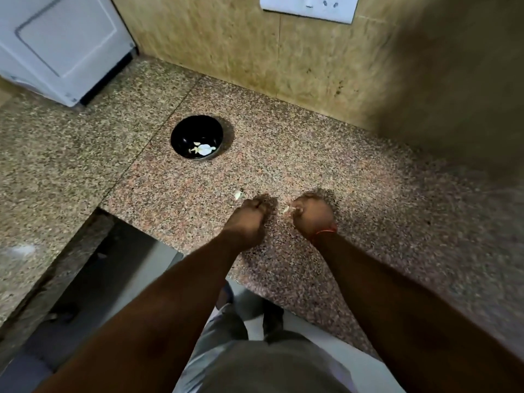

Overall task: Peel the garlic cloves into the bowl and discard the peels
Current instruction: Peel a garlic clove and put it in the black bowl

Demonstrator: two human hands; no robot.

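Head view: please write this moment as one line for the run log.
left hand: fingers curled, contents hidden | right hand: pinches peel | bowl: holds garlic | counter: loose piece

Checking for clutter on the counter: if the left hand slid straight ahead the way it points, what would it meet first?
Probably the small garlic piece just beyond the left hand; the black bowl lies further on, slightly left.

A white appliance (56,43) and wall socket plate (309,7) flank the granite counter (368,194).
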